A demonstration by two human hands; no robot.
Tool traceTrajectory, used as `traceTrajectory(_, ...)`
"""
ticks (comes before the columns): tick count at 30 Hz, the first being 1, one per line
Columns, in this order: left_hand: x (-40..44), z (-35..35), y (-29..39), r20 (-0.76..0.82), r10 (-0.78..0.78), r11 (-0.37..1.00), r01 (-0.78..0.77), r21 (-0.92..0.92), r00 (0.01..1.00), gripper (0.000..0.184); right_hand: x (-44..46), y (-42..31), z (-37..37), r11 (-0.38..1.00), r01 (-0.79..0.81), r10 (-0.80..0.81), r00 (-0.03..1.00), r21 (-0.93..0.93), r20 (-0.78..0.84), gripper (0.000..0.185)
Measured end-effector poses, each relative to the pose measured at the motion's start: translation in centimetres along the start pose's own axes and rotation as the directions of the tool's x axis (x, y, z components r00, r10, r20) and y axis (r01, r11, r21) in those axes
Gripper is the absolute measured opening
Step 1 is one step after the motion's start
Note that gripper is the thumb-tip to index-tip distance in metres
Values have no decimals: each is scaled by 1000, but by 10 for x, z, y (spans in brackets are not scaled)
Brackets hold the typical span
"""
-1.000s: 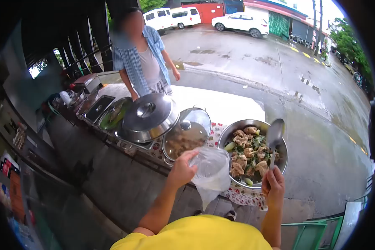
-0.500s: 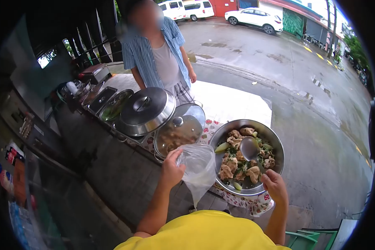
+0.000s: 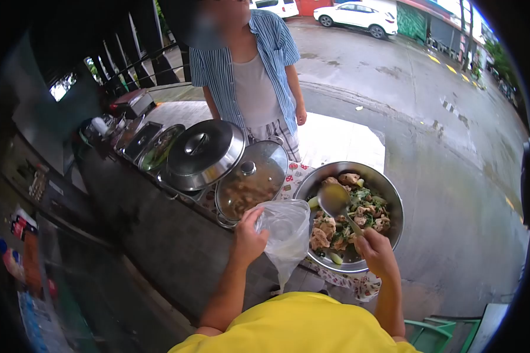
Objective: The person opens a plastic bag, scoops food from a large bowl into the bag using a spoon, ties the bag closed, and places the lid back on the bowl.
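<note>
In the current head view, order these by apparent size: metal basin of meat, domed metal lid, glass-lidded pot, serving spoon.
Largest to smallest:
1. Metal basin
2. Domed metal lid and glass-lidded pot: too alike to rank
3. Serving spoon

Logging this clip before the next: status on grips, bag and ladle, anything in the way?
Left grip holding plastic bag, mouth open. Right grip on ladle, bowl over food in metal basin. Basin rim between ladle bowl and bag.

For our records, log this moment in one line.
left hand: holding clear plastic bag, mouth open; right hand: gripping metal serving spoon over meat and greens in steel basin; person in striped shirt: standing opposite
</note>
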State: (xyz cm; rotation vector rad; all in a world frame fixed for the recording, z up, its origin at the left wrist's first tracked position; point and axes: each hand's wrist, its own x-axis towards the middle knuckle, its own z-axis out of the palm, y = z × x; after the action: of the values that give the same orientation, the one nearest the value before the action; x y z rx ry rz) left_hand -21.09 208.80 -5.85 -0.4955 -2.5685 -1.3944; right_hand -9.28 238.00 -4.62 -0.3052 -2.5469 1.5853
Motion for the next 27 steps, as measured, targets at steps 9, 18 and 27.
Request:
traceTrajectory(9,-12,14,-33,30,69,991,-65,-118,997,51,11,-95,79,876,482,-441,818,-20,370,17)
traceTrajectory(18,-12,-7,-14,95,10,996,-1,-91,995,49,-18,-2,14,982,-132,100,969,135,225,26)
traceTrajectory(27,-9,-1,-16,219,13,994,10,-105,976,48,-35,-9,52,946,-303,282,945,115,167,25)
